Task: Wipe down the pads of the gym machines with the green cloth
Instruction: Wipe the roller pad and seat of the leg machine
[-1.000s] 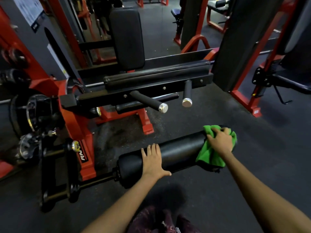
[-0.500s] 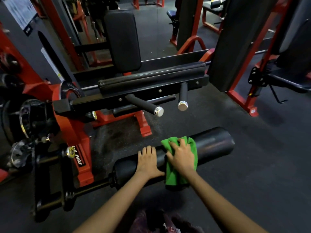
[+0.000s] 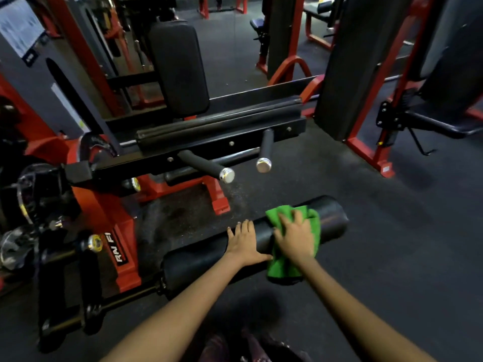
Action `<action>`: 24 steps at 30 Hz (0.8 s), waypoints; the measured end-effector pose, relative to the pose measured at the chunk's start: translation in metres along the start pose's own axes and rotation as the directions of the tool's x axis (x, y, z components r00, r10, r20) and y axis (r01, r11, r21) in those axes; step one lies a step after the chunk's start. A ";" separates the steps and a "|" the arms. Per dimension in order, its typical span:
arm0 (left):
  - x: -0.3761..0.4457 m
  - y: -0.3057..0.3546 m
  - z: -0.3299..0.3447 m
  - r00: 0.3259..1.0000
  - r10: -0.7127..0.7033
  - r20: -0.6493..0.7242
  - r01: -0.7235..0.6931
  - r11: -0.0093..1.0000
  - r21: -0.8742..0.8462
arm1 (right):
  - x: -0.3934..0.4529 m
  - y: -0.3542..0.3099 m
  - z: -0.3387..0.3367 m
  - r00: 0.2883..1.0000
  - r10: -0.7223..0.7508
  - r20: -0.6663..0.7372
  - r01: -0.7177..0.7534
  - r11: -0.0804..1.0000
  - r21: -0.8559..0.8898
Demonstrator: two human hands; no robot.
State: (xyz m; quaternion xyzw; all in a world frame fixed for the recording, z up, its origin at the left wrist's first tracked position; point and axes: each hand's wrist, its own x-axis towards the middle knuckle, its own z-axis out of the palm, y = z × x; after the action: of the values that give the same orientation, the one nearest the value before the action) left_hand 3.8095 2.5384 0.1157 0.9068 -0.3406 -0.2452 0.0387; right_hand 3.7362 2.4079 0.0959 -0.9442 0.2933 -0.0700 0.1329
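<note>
1. Step in hand: wiping the roller pad (image 3: 332, 218) of the red-framed leg machine (image 3: 109, 231). The pad lies low, across the view, just ahead of both hands.
2. Right hand (image 3: 295, 239): pressed flat on top of the green cloth (image 3: 285, 267), fingers spread and fairly straight, not gripping it. The cloth is draped over the pad beneath this palm, one end hanging down the near side toward the floor (image 3: 392, 257).
3. Left hand (image 3: 244, 242): laid flat on the bare pad just to the left of the right hand, fingers straight, holding nothing. Its thumb reaches to the cloth's edge. It looks to be steadying the roller against turning.
4. Beyond the right hand's fingertips the end of the pad shows bare and shiny; to the left of the left hand a longer stretch of pad runs to the metal arm (image 3: 122, 299).
5. Judgement: this pad is partway done. The next stroke calls for firm downward pressure and a slide along the roller, and the left hand must shift clear if the cloth goes leftward.
6. Still to reach, well ahead of both hands: the upright back pad (image 3: 180, 69) and the long flat pad (image 3: 217, 126) above the two handles (image 3: 209, 165).
</note>
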 end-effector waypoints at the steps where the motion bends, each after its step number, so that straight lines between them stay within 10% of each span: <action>1: 0.002 0.006 -0.001 1.000 0.021 -0.001 -0.021 0.999 0.044 | -0.009 -0.008 0.004 0.997 -0.071 0.020 0.070 0.997 0.009; 12: 0.010 0.021 0.009 0.999 -0.026 -0.028 0.028 0.996 0.083 | 0.062 0.106 -0.028 0.985 0.106 0.135 -0.104 0.994 -0.026; 19: 0.037 0.039 -0.012 0.989 -0.125 0.079 0.129 0.991 -0.046 | 0.040 0.035 -0.012 0.880 -0.401 0.256 0.414 0.910 0.003; 24: 0.063 0.035 -0.014 0.982 -0.064 0.180 0.073 0.996 -0.043 | 0.086 0.079 -0.027 0.967 -0.077 0.244 0.112 0.985 -0.134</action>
State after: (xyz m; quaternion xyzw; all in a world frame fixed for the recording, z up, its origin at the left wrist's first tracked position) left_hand 3.8358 2.4700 0.1097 0.8912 -0.3051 -0.3350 0.0218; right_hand 3.7582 2.2904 0.1027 -0.9659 0.2342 0.0589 0.0937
